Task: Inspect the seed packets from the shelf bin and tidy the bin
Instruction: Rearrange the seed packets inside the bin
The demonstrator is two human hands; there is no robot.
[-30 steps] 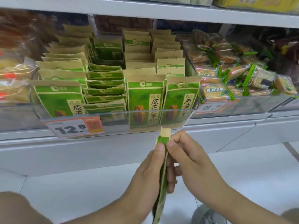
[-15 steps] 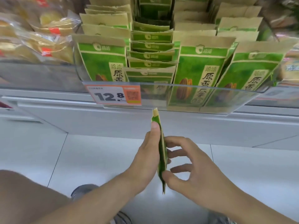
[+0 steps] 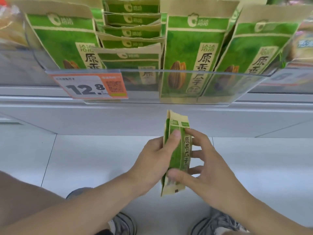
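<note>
One seed packet [image 3: 177, 150] is under inspection, and we are holding it upright just below the front edge of the shelf bin [image 3: 169, 72], out over the floor. Our left hand [image 3: 152, 160] is gripping its left side, thumb pressing on the green face. Our right hand [image 3: 199, 167] is pinching it too, thumb across the lower part and fingers curling behind the right edge. The packet is presenting its narrow side panel, so the front and back remain, in our judgement, to be checked.

To do this step well, we are advising a slow rotation between both hands, keeping the grip on the edges so no print is covered and the paper top is not creased. The seams and the bottom fold deserve a look. In the bin, the packets [image 3: 189, 53] are standing in rows; those in the middle row are sitting lower than their neighbours, suggesting a gap for the return.
</note>
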